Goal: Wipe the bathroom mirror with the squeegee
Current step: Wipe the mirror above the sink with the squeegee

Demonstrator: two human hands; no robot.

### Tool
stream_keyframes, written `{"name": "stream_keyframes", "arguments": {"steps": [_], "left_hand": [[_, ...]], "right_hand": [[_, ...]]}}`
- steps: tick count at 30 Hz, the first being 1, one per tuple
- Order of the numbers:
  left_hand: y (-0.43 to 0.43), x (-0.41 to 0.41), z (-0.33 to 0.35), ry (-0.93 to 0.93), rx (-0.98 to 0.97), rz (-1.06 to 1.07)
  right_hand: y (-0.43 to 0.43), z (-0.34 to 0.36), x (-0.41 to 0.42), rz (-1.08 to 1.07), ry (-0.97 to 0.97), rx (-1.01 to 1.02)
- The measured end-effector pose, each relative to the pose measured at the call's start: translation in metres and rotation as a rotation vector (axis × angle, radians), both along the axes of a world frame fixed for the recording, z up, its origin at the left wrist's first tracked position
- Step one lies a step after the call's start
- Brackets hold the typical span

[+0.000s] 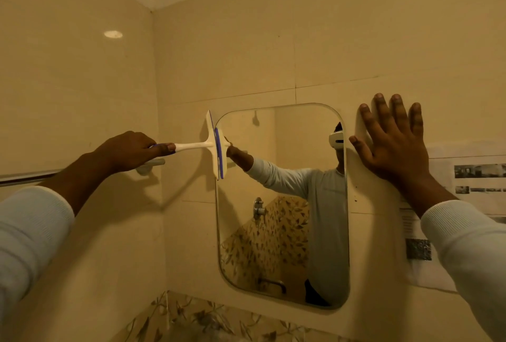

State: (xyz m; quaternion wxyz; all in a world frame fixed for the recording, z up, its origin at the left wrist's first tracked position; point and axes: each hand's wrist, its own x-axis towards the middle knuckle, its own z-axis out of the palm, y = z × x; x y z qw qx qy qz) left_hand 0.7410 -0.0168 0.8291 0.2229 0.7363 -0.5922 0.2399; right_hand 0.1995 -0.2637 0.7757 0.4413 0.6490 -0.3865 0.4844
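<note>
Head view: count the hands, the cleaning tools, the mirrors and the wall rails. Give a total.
Hands: 2, the left hand and the right hand
Cleaning tools: 1, the squeegee
Mirrors: 1, the mirror
Wall rails: 1, the towel rail
Total: 5

Your left grip (131, 151) held the squeegee (215, 146) by its handle, blade upright at the left edge of the mirror (290, 133). Your right grip (394, 147) lay flat on the wall (273, 40) beside it, fingers spread.
</note>
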Motion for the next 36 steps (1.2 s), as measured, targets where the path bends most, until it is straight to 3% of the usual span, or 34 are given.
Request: {"name": "stream_keyframes", "arguments": {"steps": [9, 16, 19, 23, 25, 27, 32, 36], "left_hand": [[0.014, -0.002, 0.008, -0.157, 0.005, 0.113], [0.025, -0.047, -0.003, -0.129, -0.158, 0.049], [0.025, -0.082, -0.034, 0.087, -0.23, -0.069], [0.015, -0.132, -0.098, 0.854, -0.321, -0.398], [0.006, -0.151, -0.126, 1.178, -0.313, -0.541], [-0.006, -0.173, -0.143, 1.384, -0.329, -0.677], [-0.032, -0.232, -0.146, 1.427, -0.349, -0.854], [-0.041, -0.239, -0.151, 1.201, -0.246, -0.851]], "right_hand": [[0.0, -0.001, 0.001, 0.015, 0.0, 0.006], [0.002, -0.001, 0.001, 0.035, 0.003, 0.015], [0.009, 0.002, -0.001, 0.094, 0.016, 0.042], [0.039, -0.005, 0.008, 0.178, -0.043, 0.038], [0.067, -0.024, 0.039, 0.356, -0.027, 0.056], [0.109, -0.046, 0.088, 0.599, -0.022, 0.205], [0.194, -0.06, 0.184, 1.05, -0.242, 0.845], [0.209, -0.048, 0.211, 1.008, -0.379, 0.91]]}}
